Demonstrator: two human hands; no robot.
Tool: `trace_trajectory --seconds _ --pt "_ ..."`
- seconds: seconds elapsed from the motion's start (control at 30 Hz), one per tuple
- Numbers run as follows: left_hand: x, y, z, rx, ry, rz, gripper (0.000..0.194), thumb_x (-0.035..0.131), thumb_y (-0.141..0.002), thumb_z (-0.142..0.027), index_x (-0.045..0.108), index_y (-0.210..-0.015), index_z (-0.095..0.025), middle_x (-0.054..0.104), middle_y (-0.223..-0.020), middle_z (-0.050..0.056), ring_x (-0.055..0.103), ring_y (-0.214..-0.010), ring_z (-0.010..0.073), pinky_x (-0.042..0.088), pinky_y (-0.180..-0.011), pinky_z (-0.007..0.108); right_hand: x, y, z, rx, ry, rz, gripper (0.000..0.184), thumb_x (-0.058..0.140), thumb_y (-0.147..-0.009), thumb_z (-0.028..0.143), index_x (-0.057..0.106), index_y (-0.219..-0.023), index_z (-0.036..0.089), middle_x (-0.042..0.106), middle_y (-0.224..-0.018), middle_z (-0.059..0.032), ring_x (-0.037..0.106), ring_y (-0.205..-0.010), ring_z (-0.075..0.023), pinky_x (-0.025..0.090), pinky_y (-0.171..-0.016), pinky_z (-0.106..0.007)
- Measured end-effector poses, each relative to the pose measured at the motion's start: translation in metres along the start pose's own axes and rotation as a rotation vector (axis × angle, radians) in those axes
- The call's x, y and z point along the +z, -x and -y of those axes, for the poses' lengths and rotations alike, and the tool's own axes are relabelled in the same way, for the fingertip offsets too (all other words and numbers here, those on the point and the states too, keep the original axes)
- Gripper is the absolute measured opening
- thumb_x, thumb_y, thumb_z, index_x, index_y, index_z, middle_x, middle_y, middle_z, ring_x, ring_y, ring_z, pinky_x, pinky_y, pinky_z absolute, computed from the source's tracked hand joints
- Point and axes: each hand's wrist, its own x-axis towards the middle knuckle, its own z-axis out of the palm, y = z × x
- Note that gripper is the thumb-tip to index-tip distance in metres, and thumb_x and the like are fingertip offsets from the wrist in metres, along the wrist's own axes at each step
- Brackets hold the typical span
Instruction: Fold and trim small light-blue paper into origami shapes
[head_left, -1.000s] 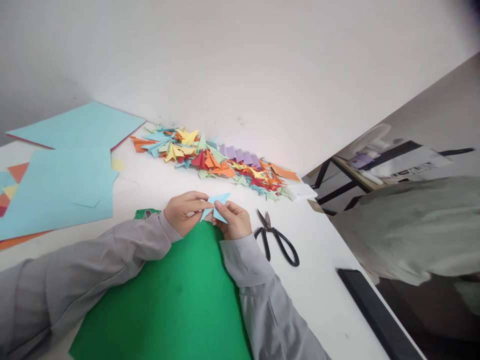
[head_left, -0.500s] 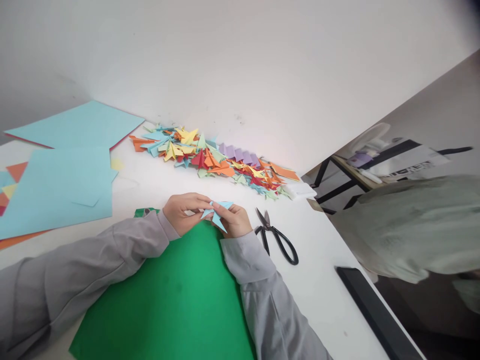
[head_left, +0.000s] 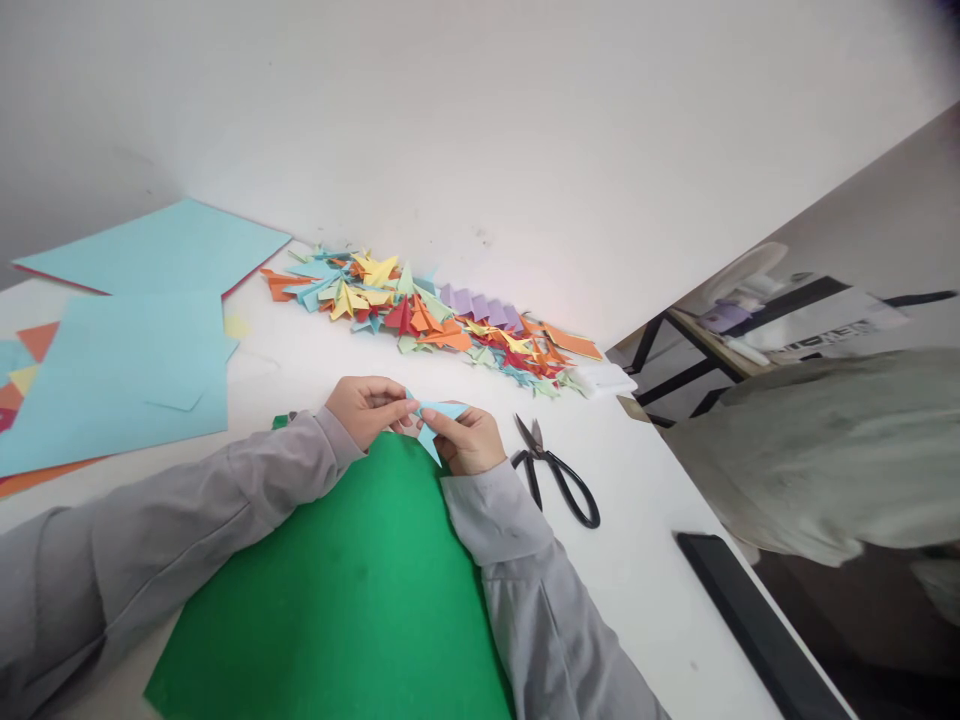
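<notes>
A small folded light-blue paper figure is pinched between both my hands above the far edge of a large green sheet. My left hand grips its left side with closed fingers. My right hand holds its right side, fingers curled round it. Both sleeves are grey and rest on the green sheet. Black scissors lie shut on the white table just right of my right hand.
A long heap of several coloured folded paper figures lies along the wall. Large light-blue sheets cover the left of the white table. A black bar lies along the table's right edge. Another person in a pale green garment is at the right.
The blue paper figure has been turned in my fingers, its point now angled down toward the green sheet. Both hands stayed in nearly the same spot.
</notes>
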Motion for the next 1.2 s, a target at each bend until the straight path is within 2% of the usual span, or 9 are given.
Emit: trace_trajectory --seconds 0.23,0.47,0.67,0.87,0.97,1.2 --pt "-0.001 -0.005 0.0 -0.149 0.152 -0.007 0.031 0.079 -0.046 -0.021 0.052 -0.057 -0.011 0.058 -0.04 -0.001 0.054 -0.037 0.0094 0.047 -0.041 0.021 -0.001 -0.001 -0.003 -0.009 0.036 0.014 0.02 0.077 -0.049 0.032 0.066 -0.055 0.017 0.063 -0.05 0.0005 0.046 -0.04 -0.0089 0.039 -0.043 -0.025" --pt "0.001 -0.003 -0.003 -0.187 0.151 -0.028 0.035 0.081 -0.041 -0.02 0.05 -0.055 -0.011 0.055 -0.036 -0.003 0.05 -0.033 0.0072 0.044 -0.038 0.019 0.003 0.004 0.003 0.064 -0.014 0.005 0.021 0.078 -0.048 0.033 0.066 -0.055 0.017 0.063 -0.049 0.0006 0.052 -0.043 -0.0104 0.04 -0.043 -0.023" --pt "0.001 -0.003 -0.004 -0.15 0.137 -0.04 0.032 0.08 -0.043 -0.02 0.051 -0.055 -0.012 0.055 -0.036 -0.003 0.05 -0.033 0.0067 0.044 -0.038 0.018 0.004 0.005 0.006 0.073 0.011 0.023 0.023 0.075 -0.052 0.038 0.067 -0.056 0.017 0.063 -0.05 -0.0002 0.053 -0.044 -0.0112 0.042 -0.043 -0.024" --pt "-0.001 -0.004 -0.001 -0.135 0.166 -0.024 0.036 0.081 -0.039 -0.024 0.051 -0.055 -0.011 0.056 -0.037 -0.002 0.051 -0.033 0.0076 0.043 -0.036 0.018 0.002 0.005 0.004 -0.05 0.212 0.103 0.021 0.073 -0.057 0.034 0.065 -0.054 0.015 0.06 -0.049 0.0008 0.045 -0.04 -0.0081 0.033 -0.04 -0.022" --pt "-0.003 -0.006 0.002 -0.163 0.207 0.003 0.039 0.081 -0.04 -0.029 0.052 -0.057 -0.011 0.056 -0.037 -0.001 0.051 -0.032 0.0083 0.042 -0.035 0.018 0.003 0.006 0.003 -0.088 0.214 0.108 0.024 0.071 -0.06 0.036 0.064 -0.053 0.015 0.055 -0.045 0.0019 0.04 -0.039 -0.0072 0.03 -0.04 -0.023" --pt "-0.005 -0.009 0.008 -0.184 0.247 0.029 0.042 0.081 -0.04 -0.034 0.052 -0.059 -0.011 0.055 -0.035 -0.001 0.05 -0.032 0.0096 0.04 -0.032 0.018 0.001 0.004 -0.001 -0.087 0.189 0.103 0.023 0.074 -0.056 0.034 0.064 -0.055 0.013 0.054 -0.044 0.002 0.036 -0.038 -0.0064 0.023 -0.041 -0.024"
